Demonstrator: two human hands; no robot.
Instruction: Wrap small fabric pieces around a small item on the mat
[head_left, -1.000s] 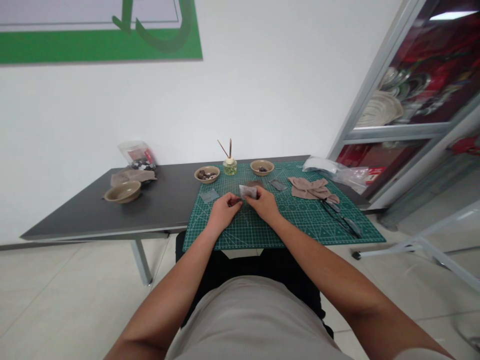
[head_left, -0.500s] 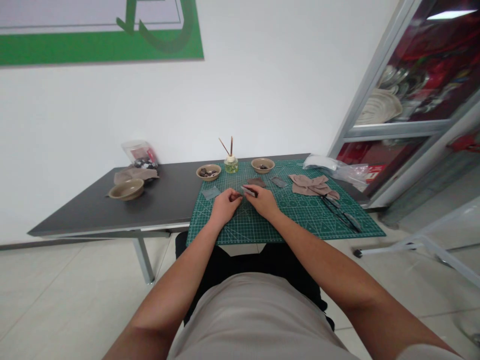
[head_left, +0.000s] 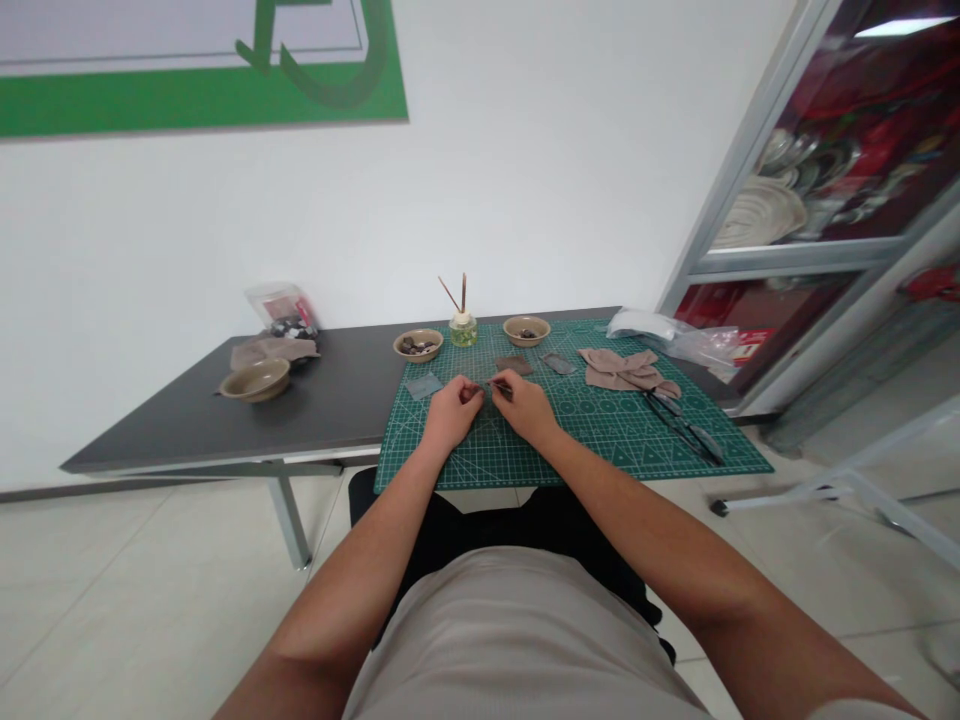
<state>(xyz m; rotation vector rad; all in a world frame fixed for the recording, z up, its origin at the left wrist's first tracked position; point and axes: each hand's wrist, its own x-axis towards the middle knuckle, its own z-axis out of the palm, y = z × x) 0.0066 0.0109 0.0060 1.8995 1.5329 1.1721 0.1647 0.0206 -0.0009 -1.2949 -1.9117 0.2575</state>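
Observation:
My left hand [head_left: 454, 408] is closed, its fingertips pinching a small dark brown piece [head_left: 471, 393] that is too small to name. Close beside it on the right, my right hand [head_left: 523, 402] pinches a thin grey flat piece [head_left: 499, 384], seen nearly edge-on. Both hands are low over the green cutting mat [head_left: 600, 440]. Just beyond the right hand lies a brown square sheet [head_left: 514, 365], with a grey sheet [head_left: 558, 363] to its right. Left of my left hand is a blue-grey sheet [head_left: 424, 386].
Behind the hands stand a bowl of dark lumps [head_left: 418, 346], a reed diffuser [head_left: 463, 328] and another bowl [head_left: 526, 331]. To the right are a brown cloth [head_left: 622, 370], eyeglasses [head_left: 686, 430] and a plastic bag [head_left: 671, 335]. A third bowl [head_left: 255, 381] stands left on the dark table [head_left: 187, 420].
The thin grey piece in my right hand has tilted, so its pale face no longer shows. My right fingers have shifted slightly, uncovering more of the brown sheet. My left hand is almost still.

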